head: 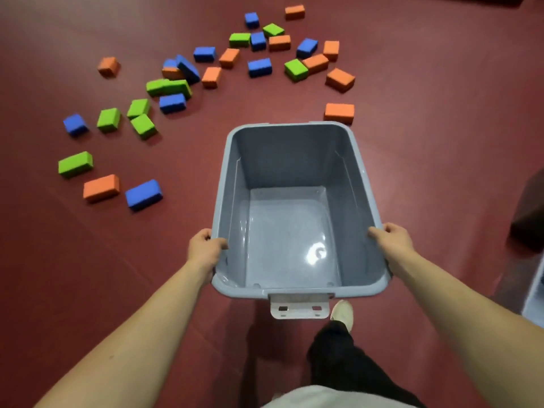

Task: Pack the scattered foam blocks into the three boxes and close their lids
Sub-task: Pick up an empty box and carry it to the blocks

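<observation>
You hold the grey box (232, 187) between your hands, open side up; its interior shows only the bare grey base. Your left hand (206, 250) grips the left rim close to the near corner, thumb hooked over the inner edge and fingers curled round the outside. Your right hand (393, 240) grips the right rim opposite in the same way. The hands are well apart, the full width of the box between them. A pale latch tab (299, 309) hangs from the near rim between your forearms. Whether the base touches the floor (441, 142) cannot be told.

One orange block (339, 112) lies just beyond the far rim, ahead of your right hand. The remaining foam blocks (259, 67), in orange, blue and green, are scattered on the floor ahead and to the left of your left hand. The closest of them are a blue block (143, 194), an orange one (101, 187) and a green one (75, 163). Your light shoe (343, 313) and dark trouser leg (338, 357) show below the latch tab.
</observation>
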